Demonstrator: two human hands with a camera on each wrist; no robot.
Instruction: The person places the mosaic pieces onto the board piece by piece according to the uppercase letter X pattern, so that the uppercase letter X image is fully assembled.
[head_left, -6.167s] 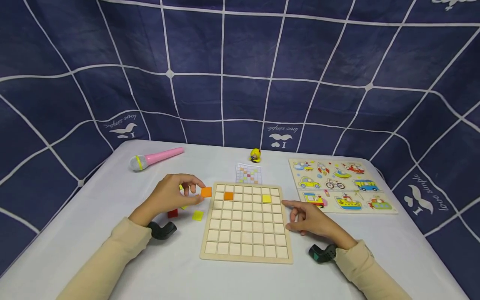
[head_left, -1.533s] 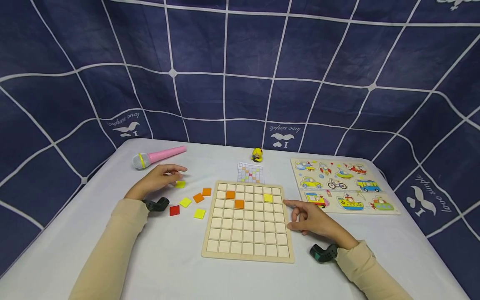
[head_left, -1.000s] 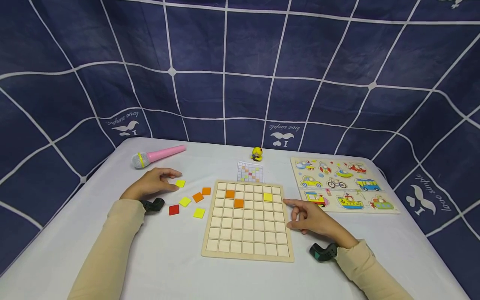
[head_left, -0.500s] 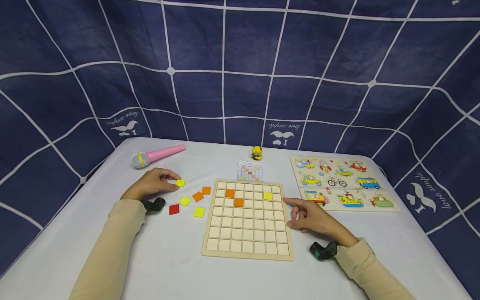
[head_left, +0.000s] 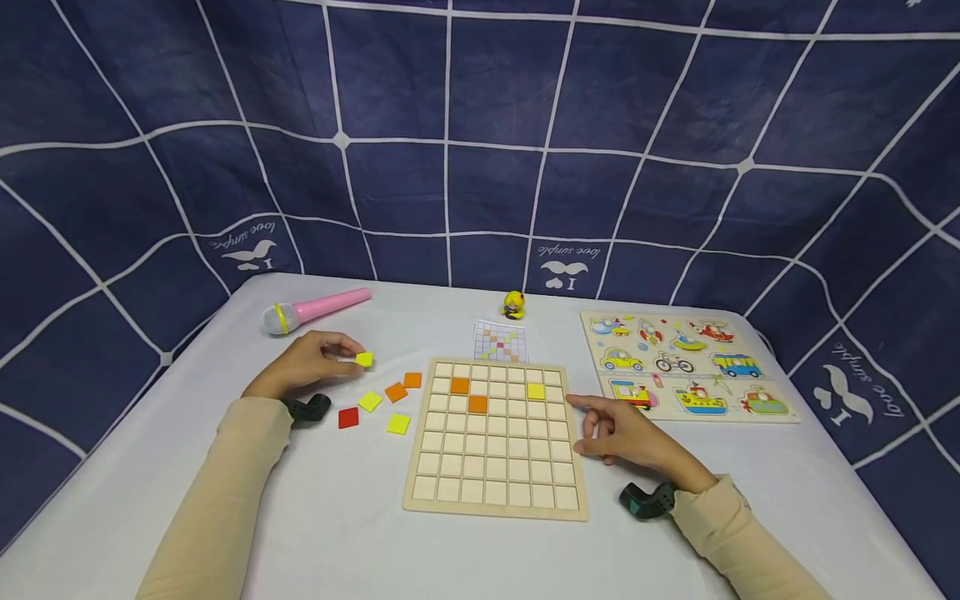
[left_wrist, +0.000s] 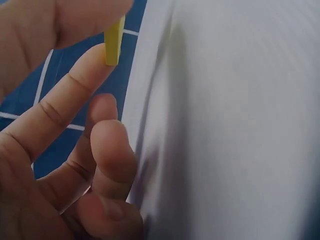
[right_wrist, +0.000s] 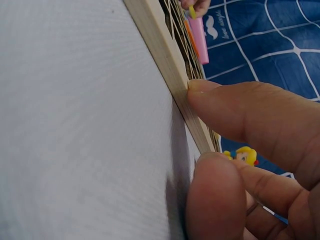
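Observation:
My left hand pinches a small yellow square tile between thumb and fingertips, left of the grid board. The left wrist view shows the tile's thin edge held just off the cloth. Wooden and divided into square cells, the board carries two orange tiles and one yellow tile. At its right side, my right hand touches the rim with a straight index finger and the thumb. Between the left hand and the board lie two orange tiles, two yellow tiles and a red tile.
Behind the board lies a printed colour-grid card, with a small yellow-haired figurine beyond it. A pink toy microphone rests at the back left. The vehicle puzzle board is at right, near the right hand.
An orange tile held earlier by the left hand now sits in the board's second row. The left hand went back left, took hold of a yellow tile and raised it slightly. The right hand stayed put.

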